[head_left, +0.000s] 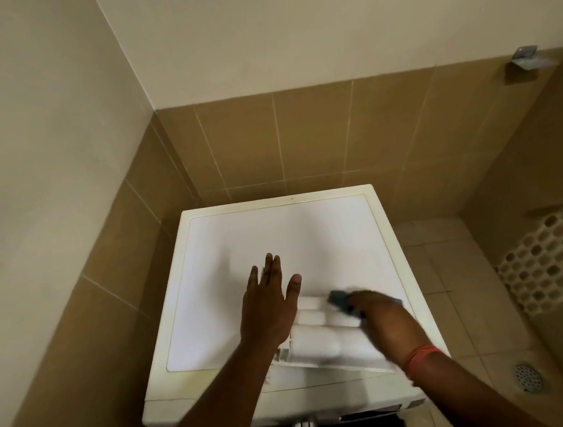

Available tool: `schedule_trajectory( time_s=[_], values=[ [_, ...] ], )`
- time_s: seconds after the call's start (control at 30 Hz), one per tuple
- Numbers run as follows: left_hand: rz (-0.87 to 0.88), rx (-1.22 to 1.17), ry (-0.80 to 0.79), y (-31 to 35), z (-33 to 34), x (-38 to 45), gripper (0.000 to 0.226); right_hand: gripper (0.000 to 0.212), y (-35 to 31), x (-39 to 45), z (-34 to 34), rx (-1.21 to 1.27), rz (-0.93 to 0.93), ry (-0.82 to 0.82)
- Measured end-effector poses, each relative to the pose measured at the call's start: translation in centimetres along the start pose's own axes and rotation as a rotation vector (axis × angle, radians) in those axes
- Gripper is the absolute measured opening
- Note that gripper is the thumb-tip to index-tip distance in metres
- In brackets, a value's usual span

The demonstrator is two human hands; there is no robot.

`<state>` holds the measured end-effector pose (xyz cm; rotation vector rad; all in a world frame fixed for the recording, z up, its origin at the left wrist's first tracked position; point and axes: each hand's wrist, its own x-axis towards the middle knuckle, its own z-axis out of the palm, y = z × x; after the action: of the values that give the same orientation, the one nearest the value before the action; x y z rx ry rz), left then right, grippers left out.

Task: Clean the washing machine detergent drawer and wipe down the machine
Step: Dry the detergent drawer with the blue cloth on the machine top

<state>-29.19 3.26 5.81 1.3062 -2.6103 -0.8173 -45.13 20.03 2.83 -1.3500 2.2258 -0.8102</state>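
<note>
A white washing machine (211, 289) stands in a tiled corner, seen from above. On its lid, near the front right, lies the white detergent drawer (323, 340) with its compartments facing up. My left hand (268, 304) hovers over or rests on the drawer's left end, fingers straight and spread. My right hand (375, 311) grips a dark teal cloth (341, 300) at the drawer's right far side; the hand is blurred by motion. An orange band sits on my right wrist.
Brown tiled walls close in behind and to the left of the machine. To the right lies a beige tiled floor with a round drain (529, 377) and a mosaic strip (553, 263). A metal bracket (523, 61) sticks out of the right wall.
</note>
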Motion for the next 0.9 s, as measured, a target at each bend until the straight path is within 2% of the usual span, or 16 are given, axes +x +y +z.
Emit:
schedule_trajectory(
  time_s=[0.1, 0.2, 0.23, 0.3, 0.4, 0.5, 0.67, 0.9],
  values=[
    [-0.002, 0.0, -0.005, 0.0, 0.0, -0.1, 0.088, 0.056, 1.3, 0.5, -0.6, 0.014, 0.197, -0.029],
    [0.001, 0.006, -0.012, 0.1, -0.2, -0.2, 0.089, 0.028, 0.6, 3.5, -0.3, -0.134, 0.292, -0.155],
    [-0.001, 0.005, -0.017, 0.1, -0.3, -0.2, 0.088, 0.024, -0.3, 4.8, -0.3, -0.207, 0.301, -0.219],
    [0.0, -0.003, -0.034, 0.1, -0.3, -0.1, 0.086, 0.029, -2.6, 7.3, 0.4, -0.283, 0.287, -0.344],
    [0.001, -0.01, -0.039, 0.3, -0.3, -0.1, 0.084, 0.026, -7.2, 9.8, 2.6, -0.207, 0.192, -0.446],
    [-0.037, -0.049, -0.001, 0.4, -0.3, 0.0, 0.085, 0.018, -9.9, 10.1, 4.1, -0.039, 0.155, -0.429],
    [-0.052, 0.023, -0.012, 0.2, -0.3, -0.1, 0.083, 0.026, -7.4, 8.6, 2.1, 0.048, 0.101, -0.404],
    [-0.056, 0.031, -0.008, -0.2, -0.2, 0.0, 0.081, 0.029, -2.6, 7.2, -2.6, -0.185, 0.282, -0.432]
  ],
)
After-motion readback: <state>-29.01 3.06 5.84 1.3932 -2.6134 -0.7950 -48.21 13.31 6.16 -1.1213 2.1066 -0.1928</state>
